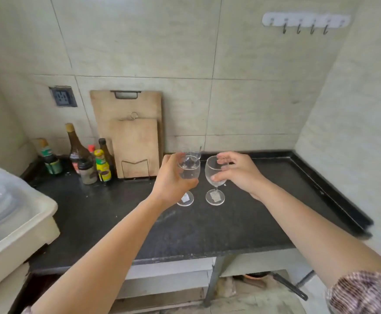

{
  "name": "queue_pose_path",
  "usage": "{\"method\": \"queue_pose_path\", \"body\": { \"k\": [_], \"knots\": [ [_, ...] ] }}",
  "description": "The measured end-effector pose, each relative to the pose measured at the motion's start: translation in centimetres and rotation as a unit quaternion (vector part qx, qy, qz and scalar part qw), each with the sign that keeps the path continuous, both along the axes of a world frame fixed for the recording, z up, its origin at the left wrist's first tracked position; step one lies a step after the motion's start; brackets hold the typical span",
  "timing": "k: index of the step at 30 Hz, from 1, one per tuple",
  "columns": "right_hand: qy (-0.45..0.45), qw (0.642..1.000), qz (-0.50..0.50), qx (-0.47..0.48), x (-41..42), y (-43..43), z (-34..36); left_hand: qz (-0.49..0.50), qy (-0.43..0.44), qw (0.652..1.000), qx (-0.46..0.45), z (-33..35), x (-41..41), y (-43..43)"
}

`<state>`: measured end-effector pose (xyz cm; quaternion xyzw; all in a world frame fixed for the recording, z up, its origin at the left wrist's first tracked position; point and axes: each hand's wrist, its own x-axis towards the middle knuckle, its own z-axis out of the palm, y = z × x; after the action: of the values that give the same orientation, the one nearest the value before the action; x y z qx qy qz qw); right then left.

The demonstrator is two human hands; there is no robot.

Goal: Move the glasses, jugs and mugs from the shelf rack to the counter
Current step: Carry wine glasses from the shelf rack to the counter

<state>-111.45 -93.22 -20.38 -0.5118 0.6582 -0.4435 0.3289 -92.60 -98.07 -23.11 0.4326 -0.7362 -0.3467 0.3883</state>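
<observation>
Two clear stemmed glasses stand close together over the black counter (264, 214). My left hand (170, 181) is wrapped around the bowl of the left glass (189, 169); its round foot shows just below my wrist. My right hand (239, 172) pinches the bowl of the right glass (213, 175) between thumb and fingers, and its foot rests on the counter. A third small clear glass (195, 154) stands behind them near the wall, partly hidden. The shelf rack is out of view.
Two wooden cutting boards (135, 141) lean in a wire stand against the tiled wall. Several sauce bottles (87, 159) cluster at the back left. A cream plastic tub (15, 230) sits at the left edge. The counter has a raised rim on the right.
</observation>
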Motion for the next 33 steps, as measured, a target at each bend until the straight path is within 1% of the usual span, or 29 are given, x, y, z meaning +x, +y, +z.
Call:
{"method": "queue_pose_path", "body": {
  "k": [3,8,14,16,19,23,28,33],
  "knots": [
    [0.002,1.000,-0.018,0.020,-3.2,-2.5,-1.2,-0.021,-0.011,1.000,0.010,-1.3,-3.3,-3.5],
    [0.009,0.998,-0.047,0.037,-8.3,-7.5,-3.7,-0.017,-0.029,0.999,0.037,-3.9,-8.4,-9.4],
    [0.012,0.997,-0.031,0.075,-15.0,-15.8,-8.1,-0.004,-0.068,0.995,0.075,-8.0,-14.6,-17.1],
    [0.011,0.996,-0.020,0.091,-17.1,-18.9,-9.8,0.002,-0.091,0.992,0.086,-9.6,-16.9,-19.7],
    [0.013,0.993,0.002,0.120,-20.0,-23.4,-12.3,0.013,-0.147,0.985,0.092,-11.9,-20.0,-23.5],
    [0.032,0.989,0.026,0.139,-22.8,-28.6,-15.6,0.024,-0.201,0.973,0.111,-14.4,-23.1,-28.3],
    [0.030,0.988,0.017,0.150,-25.1,-33.3,-19.0,0.042,-0.259,0.956,0.135,-16.5,-25.9,-32.8],
    [0.023,0.987,0.010,0.158,-26.4,-36.2,-20.8,0.015,-0.309,0.943,0.125,-17.7,-27.8,-35.3]
  ]
}}
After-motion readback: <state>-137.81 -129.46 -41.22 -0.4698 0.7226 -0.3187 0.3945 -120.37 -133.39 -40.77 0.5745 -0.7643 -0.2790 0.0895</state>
